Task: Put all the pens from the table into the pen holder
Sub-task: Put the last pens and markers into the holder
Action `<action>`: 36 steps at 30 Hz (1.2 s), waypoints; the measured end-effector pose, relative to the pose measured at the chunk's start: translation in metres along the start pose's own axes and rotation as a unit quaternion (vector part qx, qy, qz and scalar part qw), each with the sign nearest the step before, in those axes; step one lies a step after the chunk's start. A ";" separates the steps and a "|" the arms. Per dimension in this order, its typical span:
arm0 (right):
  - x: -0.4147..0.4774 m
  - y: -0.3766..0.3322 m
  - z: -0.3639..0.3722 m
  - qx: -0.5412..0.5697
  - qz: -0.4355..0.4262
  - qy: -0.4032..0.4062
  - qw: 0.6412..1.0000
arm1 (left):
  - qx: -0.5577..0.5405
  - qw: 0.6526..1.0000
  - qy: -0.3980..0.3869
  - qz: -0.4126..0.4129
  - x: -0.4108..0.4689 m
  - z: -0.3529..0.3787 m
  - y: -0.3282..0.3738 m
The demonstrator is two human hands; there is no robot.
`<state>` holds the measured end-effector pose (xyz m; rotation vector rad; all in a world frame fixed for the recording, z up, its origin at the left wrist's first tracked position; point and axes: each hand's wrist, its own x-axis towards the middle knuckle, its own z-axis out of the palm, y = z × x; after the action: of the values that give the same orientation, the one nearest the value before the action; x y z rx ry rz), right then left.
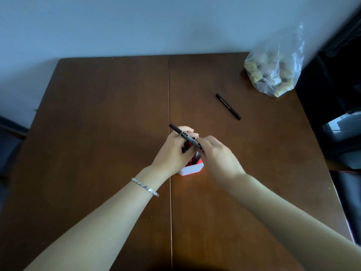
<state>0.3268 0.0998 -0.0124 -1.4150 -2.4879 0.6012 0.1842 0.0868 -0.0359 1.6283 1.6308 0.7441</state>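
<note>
1. Steadying, with left hand curled round its top, the pen holder at the middle of the table.
2. Pinching a black pen by its lower end with right hand, above the holder.
3. Toward far right corner: loose pen, likely light, stiff, slick; best taken mid-barrel.

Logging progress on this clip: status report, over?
Left hand grips white-and-red pen holder. Right hand pinches black pen over it. Second black pen lies on brown wooden table, near clear plastic bag. Nothing in the way.
</note>
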 end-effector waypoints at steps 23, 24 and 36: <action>-0.037 0.020 -0.030 0.253 0.201 0.027 0.946 | 0.050 0.996 -0.061 0.040 -0.014 -0.012 -0.009; -0.044 0.021 -0.037 0.236 0.192 0.019 0.952 | 0.043 0.997 -0.055 0.033 -0.013 -0.013 -0.009; -0.033 0.006 -0.046 0.119 0.094 0.006 0.988 | 0.047 0.997 -0.046 0.036 -0.014 -0.012 -0.007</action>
<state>0.3659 0.0848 0.0270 -1.5599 -2.1998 0.8890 0.1701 0.0737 -0.0330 1.7687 1.5702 0.6276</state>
